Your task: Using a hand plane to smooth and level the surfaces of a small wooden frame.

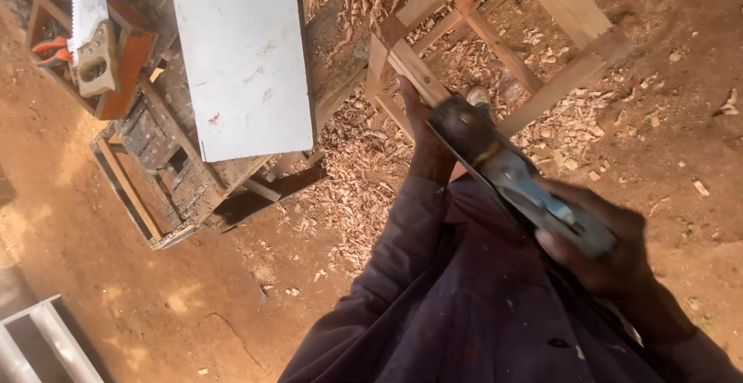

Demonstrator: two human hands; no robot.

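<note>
Planing step in hand, by the look of it: hand plane (517, 186) held over wooden frame (495, 42), frame standing on dirt floor (155, 275) amid wood shavings (364, 182). Right hand (600, 247) closed round rear handle of plane. Left hand (422, 131) at plane's front end, against frame rail; grip there hidden, cannot tell. Next move probably calls for sole flat on rail, frame kept steady. Handsaw (91, 27) and white board (244, 58) on desk (182, 166), well apart.

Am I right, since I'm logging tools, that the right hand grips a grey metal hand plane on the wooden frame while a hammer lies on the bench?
Not quite: the head view shows a hand saw on the bench, no hammer. The right hand does grip the grey metal hand plane on the wooden frame.
</note>
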